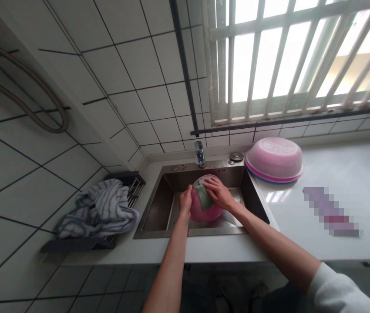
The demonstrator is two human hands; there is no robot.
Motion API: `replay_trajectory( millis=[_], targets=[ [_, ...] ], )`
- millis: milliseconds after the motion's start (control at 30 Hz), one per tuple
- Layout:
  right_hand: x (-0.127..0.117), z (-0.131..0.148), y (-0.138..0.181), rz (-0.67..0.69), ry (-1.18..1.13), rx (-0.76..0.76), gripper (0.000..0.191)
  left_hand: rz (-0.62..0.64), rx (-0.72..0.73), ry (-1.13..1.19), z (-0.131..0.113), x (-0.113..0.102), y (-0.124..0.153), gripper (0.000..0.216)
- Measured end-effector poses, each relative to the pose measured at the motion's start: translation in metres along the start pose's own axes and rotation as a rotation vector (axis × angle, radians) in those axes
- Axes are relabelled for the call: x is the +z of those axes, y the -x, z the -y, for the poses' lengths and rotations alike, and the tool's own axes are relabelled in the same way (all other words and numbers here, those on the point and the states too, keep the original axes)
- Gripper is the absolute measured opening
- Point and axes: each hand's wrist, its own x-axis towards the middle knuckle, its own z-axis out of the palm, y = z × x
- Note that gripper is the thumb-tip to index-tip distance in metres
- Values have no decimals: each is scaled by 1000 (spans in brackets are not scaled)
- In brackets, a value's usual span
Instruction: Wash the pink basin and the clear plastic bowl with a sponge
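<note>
A pink basket with a perforated look (204, 215) is held tilted inside the steel sink (257, 204). My left hand (185, 201) grips its left rim, fingers closed around the edge. Against the basket's surface lies a green cloth (205, 198), pressed there by my right hand (219, 192). The fingers of that hand are bent over the cloth's upper right part. Behind the basket stands the chrome faucet (199, 152). Part of the basket is hidden by the cloth and my right hand.
Upturned pink baskets (274, 158) are stacked right of the sink. A striped towel (100, 208) lies on a dark rack (77, 244) at the left. A metal drain cover (236, 156) sits by the faucet. A blurred-out item (331, 211) lies on the white counter (361, 174).
</note>
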Motion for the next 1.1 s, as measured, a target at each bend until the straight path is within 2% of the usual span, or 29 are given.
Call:
replay_trajectory(
  millis=[100,167,367,433,567,633,733,800,833,1000,1033,1100],
  targets=[
    [1,18,1,150,61,-224,38,8,-31,31,-2,-1,-1,76],
    [0,20,0,189,54,-276,37,5,-47,47,-2,-1,-2,77],
    [-8,-2,-2,-41,-13,65,41,4,-85,82,-1,3,0,72],
    [-6,5,0,0,38,5,40,14,-75,84,-1,3,-1,72],
    [-1,21,1,166,75,-250,38,-7,-34,74,0,1,-4,70],
    [-2,16,-1,140,35,-216,36,-23,-40,80,1,1,-4,69],
    [-6,0,-3,-20,-33,17,38,-32,-79,102,2,3,-2,69],
    [-7,-2,-3,-76,-24,90,39,-26,-89,108,1,4,-2,68],
    [-7,0,-2,-62,1,64,39,-19,-82,114,0,4,-3,68],
    [-3,22,1,160,76,-276,35,-26,-23,99,-3,0,-3,66],
    [-3,21,1,165,63,-280,35,-26,-28,88,-3,-1,-2,66],
    [-6,12,-1,104,22,-185,36,-28,-57,74,-2,-1,-1,67]
  ],
)
